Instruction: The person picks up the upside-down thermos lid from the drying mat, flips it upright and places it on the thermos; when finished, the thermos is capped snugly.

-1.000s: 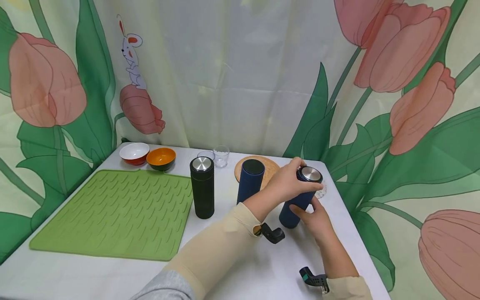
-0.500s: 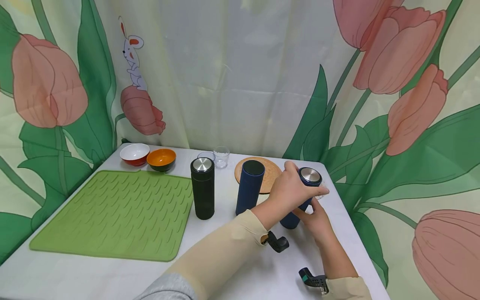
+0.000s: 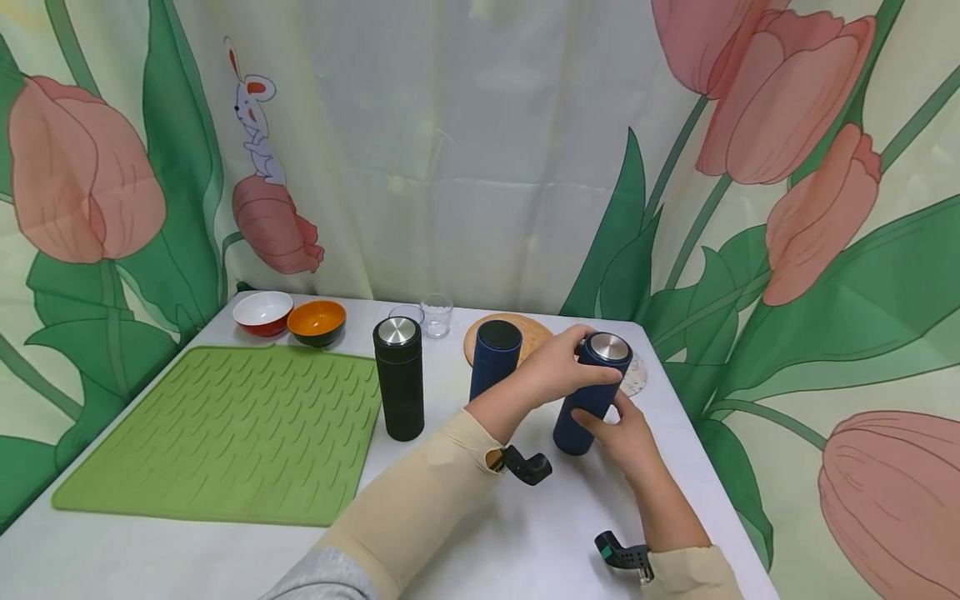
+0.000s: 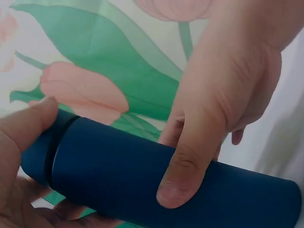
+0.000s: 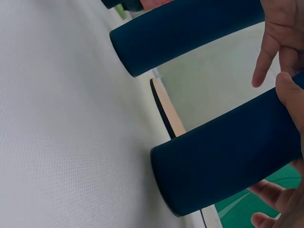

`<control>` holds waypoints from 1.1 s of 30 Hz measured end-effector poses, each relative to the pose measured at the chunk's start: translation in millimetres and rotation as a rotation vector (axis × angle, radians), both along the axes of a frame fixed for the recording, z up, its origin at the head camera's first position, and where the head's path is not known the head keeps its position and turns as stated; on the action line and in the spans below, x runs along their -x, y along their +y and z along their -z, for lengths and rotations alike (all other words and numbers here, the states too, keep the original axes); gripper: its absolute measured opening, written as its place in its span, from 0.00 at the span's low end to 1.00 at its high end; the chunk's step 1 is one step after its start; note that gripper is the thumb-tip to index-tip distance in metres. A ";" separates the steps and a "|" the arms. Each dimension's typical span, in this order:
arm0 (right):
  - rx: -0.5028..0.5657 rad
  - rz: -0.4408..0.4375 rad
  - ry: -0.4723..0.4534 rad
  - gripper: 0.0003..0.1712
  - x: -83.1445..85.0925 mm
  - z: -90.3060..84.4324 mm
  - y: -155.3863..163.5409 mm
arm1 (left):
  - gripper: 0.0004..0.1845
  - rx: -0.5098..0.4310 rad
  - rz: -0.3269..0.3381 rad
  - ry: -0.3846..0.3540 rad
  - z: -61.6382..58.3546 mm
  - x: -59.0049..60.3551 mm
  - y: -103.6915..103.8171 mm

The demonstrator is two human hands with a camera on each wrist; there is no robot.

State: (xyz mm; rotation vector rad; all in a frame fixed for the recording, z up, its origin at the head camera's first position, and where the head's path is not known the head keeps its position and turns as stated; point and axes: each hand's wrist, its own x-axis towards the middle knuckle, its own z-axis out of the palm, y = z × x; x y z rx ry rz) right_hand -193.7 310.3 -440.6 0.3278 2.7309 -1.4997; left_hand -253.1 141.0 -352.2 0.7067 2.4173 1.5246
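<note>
A dark blue thermos (image 3: 583, 412) with a silver-topped lid (image 3: 609, 346) stands on the white table at the right. My left hand (image 3: 558, 367) grips the lid from the left, thumb along its near side. Lower down, my right hand (image 3: 626, 433) holds the body from the right. In the left wrist view a dark ring parts the blue lid (image 4: 38, 145) from the body, and the right thumb (image 4: 178, 187) presses along the side. The thermos base (image 5: 166, 185) is at the table surface in the right wrist view.
A second blue thermos (image 3: 495, 358) and a black thermos (image 3: 400, 383) stand to the left. Behind are a round wooden board (image 3: 536, 332) and clear glasses (image 3: 437, 317). A green mat (image 3: 225, 433), a white-red bowl (image 3: 262, 312) and an orange bowl (image 3: 317, 321) occupy the left side.
My left hand turned to the right round the lid, then swung back left, uncovering more of the thermos. My right hand keeps its hold on the body. The head view has shifted slightly.
</note>
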 end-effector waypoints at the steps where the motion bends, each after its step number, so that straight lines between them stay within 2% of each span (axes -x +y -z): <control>1: -0.003 -0.001 0.006 0.53 -0.1 -0.4 0.3 | 0.40 0.003 -0.031 -0.002 -0.3 -1.8 1.8; 5: -0.020 0.000 0.019 0.51 -1.3 -0.2 -0.4 | 0.50 0.009 -0.204 -0.016 1.1 -14.2 14.5; 7: -0.037 0.004 0.035 0.48 -1.7 0.6 -1.6 | 0.54 0.033 -0.279 0.009 2.3 -20.0 21.0; 10: -0.059 0.001 0.060 0.44 -1.5 0.6 -3.1 | 0.51 0.088 -0.316 0.092 3.9 -23.4 25.8; 12: -0.061 -0.003 0.068 0.43 -1.1 -0.3 -3.4 | 0.47 0.107 -0.296 0.140 4.5 -22.0 24.4; 15: -0.049 -0.007 0.053 0.47 -0.5 -1.9 -2.0 | 0.43 0.109 -0.202 0.180 4.6 -15.0 17.8; 19: -0.024 -0.002 0.021 0.50 -0.4 -4.9 -0.1 | 0.39 0.077 -0.029 0.151 3.5 -3.3 6.5; 21: -0.016 -0.003 0.009 0.50 -1.0 -6.7 -0.2 | 0.39 0.066 0.026 0.118 1.7 -0.2 1.8; 22: -0.014 -0.004 0.005 0.50 -1.3 -7.3 -0.4 | 0.39 0.063 0.031 0.102 1.0 0.1 0.7; 25: -0.029 -0.005 -0.004 0.52 -2.8 -8.0 -0.8 | 0.44 0.077 -0.046 0.081 -0.9 -5.8 5.2; 28: -0.056 -0.008 0.004 0.53 -3.4 -6.6 1.8 | 0.52 0.116 -0.195 0.089 -2.3 -16.2 19.6; 30: -0.076 -0.013 0.014 0.52 -3.0 -5.1 3.9 | 0.54 0.147 -0.271 0.111 -2.8 -21.3 28.2; 33: -0.088 -0.024 0.037 0.48 -0.8 -4.5 5.9 | 0.51 0.177 -0.307 0.162 -4.0 -23.4 31.7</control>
